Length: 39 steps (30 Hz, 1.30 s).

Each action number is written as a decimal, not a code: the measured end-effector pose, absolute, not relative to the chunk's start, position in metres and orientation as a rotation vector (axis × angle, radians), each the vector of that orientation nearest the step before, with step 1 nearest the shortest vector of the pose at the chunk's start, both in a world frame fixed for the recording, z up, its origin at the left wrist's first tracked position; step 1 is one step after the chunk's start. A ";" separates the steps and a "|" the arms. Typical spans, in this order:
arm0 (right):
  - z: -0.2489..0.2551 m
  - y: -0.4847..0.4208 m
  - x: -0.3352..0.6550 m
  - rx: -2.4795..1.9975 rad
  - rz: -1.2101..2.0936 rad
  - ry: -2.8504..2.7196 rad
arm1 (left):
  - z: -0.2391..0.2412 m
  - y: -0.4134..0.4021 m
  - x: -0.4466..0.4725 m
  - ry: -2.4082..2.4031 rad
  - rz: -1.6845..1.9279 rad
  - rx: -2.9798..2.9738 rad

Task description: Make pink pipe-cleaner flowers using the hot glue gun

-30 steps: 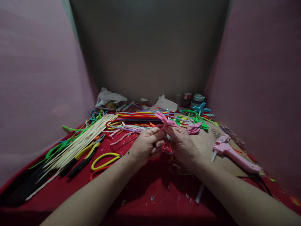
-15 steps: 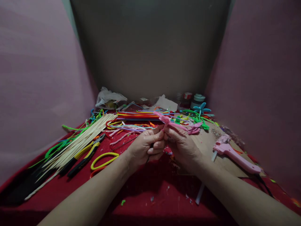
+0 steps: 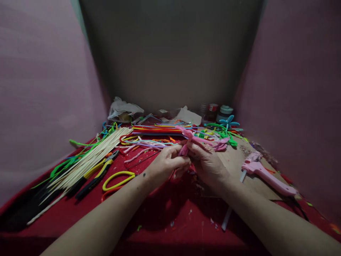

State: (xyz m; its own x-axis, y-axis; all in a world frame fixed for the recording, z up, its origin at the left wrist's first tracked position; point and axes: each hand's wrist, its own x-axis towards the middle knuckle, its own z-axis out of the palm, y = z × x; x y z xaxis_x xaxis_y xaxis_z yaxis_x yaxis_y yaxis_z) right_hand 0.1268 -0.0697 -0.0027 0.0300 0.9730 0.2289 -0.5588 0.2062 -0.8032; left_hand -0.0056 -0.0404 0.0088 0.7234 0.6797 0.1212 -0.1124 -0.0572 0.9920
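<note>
In front of me, both hands meet on a pink pipe-cleaner flower (image 3: pixel 188 133) with looped petals. My left hand (image 3: pixel 174 160) is closed, pinching its lower part from the left. From the right, the fingers of my right hand (image 3: pixel 205 158) press on the flower near its middle. Some petals stick out above and to the right of the fingers. A thin dark stem or wire shows below my left hand; whether it joins the flower I cannot tell. Beyond the hands lies a bundle of coloured pipe cleaners (image 3: pixel 157 130).
A pink glue gun (image 3: pixel 266 174) lies on a cardboard sheet (image 3: pixel 237 160) at right. Wooden skewers (image 3: pixel 93 160), yellow-black pliers (image 3: pixel 99 174) and yellow-orange scissor handles (image 3: pixel 118 180) lie at left. A plastic bag (image 3: pixel 124 108) and a lidded jar (image 3: pixel 225 113) stand at the back.
My left hand has shifted its grip: its fingers have loosened and moved slightly right, and a pink petal now shows between the hands. The right hand stays nearly in place.
</note>
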 end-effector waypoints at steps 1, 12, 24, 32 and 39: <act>-0.003 -0.069 0.127 -0.606 1.293 -0.856 | 0.010 -0.040 -0.006 0.462 0.678 1.481; -0.002 -0.068 0.125 -0.606 1.372 -0.770 | 0.016 -0.041 -0.003 0.441 0.637 1.373; -0.004 -0.066 0.126 -0.599 1.393 -0.797 | 0.017 -0.040 -0.004 0.363 0.565 1.260; -0.006 -0.067 0.129 -0.578 1.460 -0.826 | 0.019 -0.037 -0.005 0.246 0.492 1.210; -0.008 -0.067 0.130 -0.521 1.572 -0.902 | 0.012 -0.032 -0.007 0.168 0.489 1.196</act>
